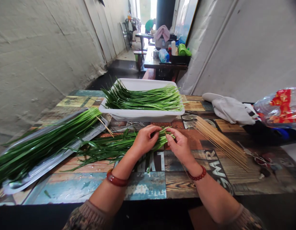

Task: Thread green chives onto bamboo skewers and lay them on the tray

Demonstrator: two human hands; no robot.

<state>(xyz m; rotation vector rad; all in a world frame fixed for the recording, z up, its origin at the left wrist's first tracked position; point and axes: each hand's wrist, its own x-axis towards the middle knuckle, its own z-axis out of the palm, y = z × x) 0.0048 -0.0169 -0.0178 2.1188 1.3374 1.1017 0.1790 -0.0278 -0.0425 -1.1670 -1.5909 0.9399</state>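
Observation:
A small bunch of garlic chives (119,142) lies across the middle of the table, leaves to the left and pale stem ends to the right. My left hand (146,137) is closed around the stems near their cut ends. At those ends, the thumb and forefinger of my right hand (180,143) are pinched together, touching the stems. A thin bamboo skewer (185,170) shows under my right wrist; most of it is hidden by the hand. Behind my hands stands a white plastic tub (142,115) with more chives laid in it lengthwise.
To the left, a metal tray (54,166) bears a thick pile of chives with skewers poking out. Right of my hands lie loose bamboo skewers (220,142), scissors (254,155), a grey cloth (229,107) and a red-and-clear plastic bag (279,107). People and tables are farther back.

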